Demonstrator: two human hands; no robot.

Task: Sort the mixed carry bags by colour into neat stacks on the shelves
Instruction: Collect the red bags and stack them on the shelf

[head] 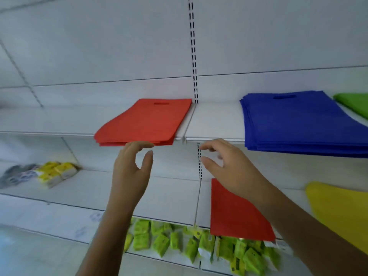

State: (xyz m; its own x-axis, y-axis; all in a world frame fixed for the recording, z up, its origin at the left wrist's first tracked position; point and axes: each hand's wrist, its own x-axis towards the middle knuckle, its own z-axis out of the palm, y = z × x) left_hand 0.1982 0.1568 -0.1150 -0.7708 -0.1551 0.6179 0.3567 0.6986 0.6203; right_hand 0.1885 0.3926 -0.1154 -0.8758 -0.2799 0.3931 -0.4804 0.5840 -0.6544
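Observation:
A stack of red carry bags (145,122) lies on the upper shelf (215,124), its front edge hanging over the lip. My left hand (131,172) is just below that edge, fingers loosely open, fingertips at the overhang. My right hand (227,168) hovers under the shelf lip to the right, fingers relaxed and holding nothing. A stack of blue bags (302,122) sits further right on the same shelf, with a green bag (354,103) at the far right. One red bag (235,214) lies on the middle shelf under my right forearm. A yellow bag (338,212) lies beside it.
Yellow and grey packets (53,172) sit at the left of the middle shelf (169,198). Several green packets (199,242) fill the lower shelf. A slotted upright (194,56) divides the white back panel.

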